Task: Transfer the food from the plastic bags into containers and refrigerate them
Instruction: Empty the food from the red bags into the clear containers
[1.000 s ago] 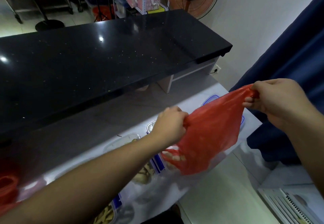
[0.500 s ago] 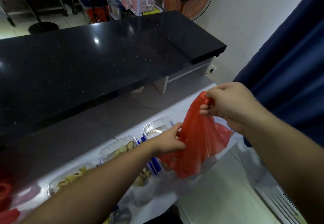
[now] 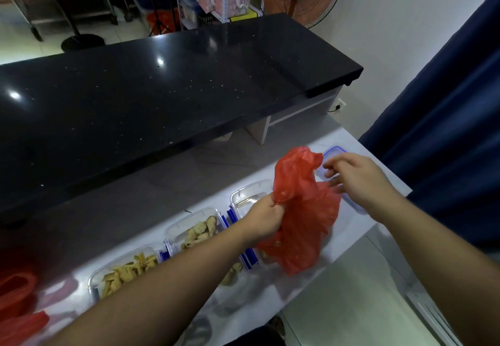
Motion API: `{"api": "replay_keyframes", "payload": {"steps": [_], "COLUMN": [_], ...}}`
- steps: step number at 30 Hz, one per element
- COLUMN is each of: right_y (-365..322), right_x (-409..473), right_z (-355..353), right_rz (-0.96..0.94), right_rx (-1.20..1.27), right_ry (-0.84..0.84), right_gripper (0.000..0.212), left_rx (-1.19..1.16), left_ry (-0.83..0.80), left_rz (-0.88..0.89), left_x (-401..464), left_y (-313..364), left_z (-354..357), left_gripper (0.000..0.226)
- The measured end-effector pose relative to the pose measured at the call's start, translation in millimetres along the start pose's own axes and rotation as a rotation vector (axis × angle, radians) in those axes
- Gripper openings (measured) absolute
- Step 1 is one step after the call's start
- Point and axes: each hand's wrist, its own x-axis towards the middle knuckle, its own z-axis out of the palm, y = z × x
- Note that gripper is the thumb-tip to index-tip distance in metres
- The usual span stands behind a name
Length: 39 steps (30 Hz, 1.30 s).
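The red bag (image 3: 303, 210), thin, limp and likely slippery, hangs over the counter (image 3: 351, 237) bunched in the left hand (image 3: 263, 217), while the right hand (image 3: 357, 180), fingers loosely spread and holding nothing, hovers near its mouth, the best hold.

The room is dim. Bright lamp spots shine on the black counter (image 3: 162, 88) at the upper left. The right hand (image 3: 357, 180) is blurry. Edges bend.

A white table (image 3: 359, 233) carries a row of clear plastic containers with blue clips: one with pale fried strips (image 3: 127, 271), the next with browned chunks (image 3: 198, 230), then an empty one (image 3: 247, 199). A blue-rimmed lid (image 3: 334, 153) lies at the far end, red plastic bags (image 3: 19, 316) at the near left.
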Motion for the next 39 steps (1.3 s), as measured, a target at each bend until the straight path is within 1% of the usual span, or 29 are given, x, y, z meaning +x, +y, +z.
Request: {"api": "replay_keyframes", "payload": {"steps": [1, 2, 3, 4, 6, 8, 11, 13, 15, 16, 18, 21, 24, 26, 28, 32, 35, 39], "right_y": [21, 41, 60, 77, 102, 111, 112, 110, 110, 110, 109, 98, 82, 67, 52, 23, 6, -16], "right_x": [9, 17, 24, 32, 49, 65, 75, 80, 84, 85, 84, 71, 56, 45, 34, 14, 5, -6], "right_z": [-7, -11, -14, -15, -11, -4, 5, 5, 2, 0, -7, -20, -32, -38, -41, -36, -25, -6], "right_rz": [-0.061, -0.112, -0.138, -0.156, -0.161, -0.134, -0.105, -0.103, -0.084, -0.089, -0.14, -0.193, -0.206, -0.211, -0.2, -0.204, -0.203, -0.194], "right_rx": [-0.233, -0.439, -0.606, -0.701, -0.796, -0.868, -1.059, -1.156, -1.183, -1.183, -1.155, -0.967, -0.833, -0.774, -0.683, -0.523, -0.379, -0.205], "right_ry": [0.016, -0.02, -0.074, -0.115, -0.167, -0.202, -0.199, -0.173, -0.154, -0.152, -0.133, -0.078, -0.042, -0.027, -0.021, -0.022, -0.019, -0.029], "right_gripper": [0.025, 0.029, 0.037, 0.047, 0.065, 0.074, 0.07, 0.053, 0.033, 0.028, 0.025, 0.022, 0.021, 0.021, 0.022, 0.026, 0.028, 0.026], "left_rx": [-0.009, -0.006, 0.007, 0.022, 0.044, 0.067, 0.079, 0.07, 0.007, -0.053, -0.148, -0.261, -0.379, -0.429, -0.454, -0.481, -0.48, -0.46], "left_ry": [-0.015, -0.031, -0.044, -0.057, -0.072, -0.078, -0.098, -0.068, -0.055, -0.046, -0.01, 0.043, 0.076, 0.095, 0.115, 0.151, 0.209, 0.237], "left_rz": [-0.002, 0.001, 0.009, 0.021, 0.05, 0.064, 0.043, 0.034, 0.005, -0.012, -0.036, -0.049, -0.04, -0.037, -0.043, -0.037, -0.03, -0.037], "left_x": [0, -1, -2, -2, -1, 0, -1, 0, 3, 5, 10, 17, 20, 20, 21, 18, 16, 12], "left_y": [-1, 0, 1, 2, 3, 2, 4, 5, 4, 3, 5, 7, 8, 11, 16, 26, 27, 24], "left_z": [-1, -3, -4, -5, -6, -7, -10, -14, -17, -17, -19, -22, -28, -32, -36, -42, -49, -57], "left_gripper": [0.049, 0.052, 0.053, 0.052, 0.054, 0.061, 0.062, 0.058, 0.058, 0.058, 0.054, 0.046, 0.031, 0.033, 0.036, 0.026, 0.027, 0.03]}}
